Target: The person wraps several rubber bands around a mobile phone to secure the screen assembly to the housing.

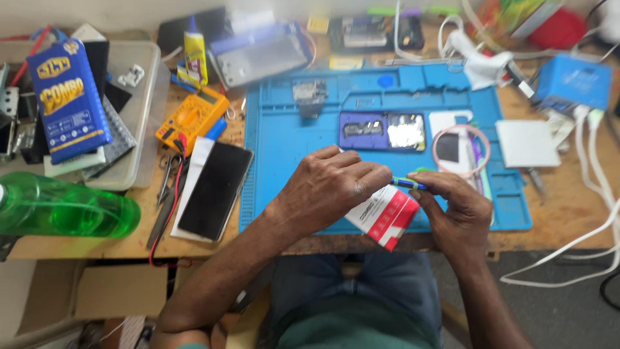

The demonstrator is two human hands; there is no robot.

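Observation:
My left hand [329, 187] and my right hand [455, 203] meet over the front edge of a blue work mat [284, 136]. Both pinch a thin blue and green tool [407, 183] that spans between their fingertips. Under the hands lies a red and white small box [384, 216], partly covered by my left hand. Farther back on the mat rests an opened phone [382, 131] with its insides showing.
A dark phone screen [215, 189] lies left of the mat, beside tweezers [166, 178] and a yellow multimeter [192, 118]. A green bottle [64, 208] lies at the left edge, a plastic bin [139, 103] behind it. White cables [594, 168] trail at the right.

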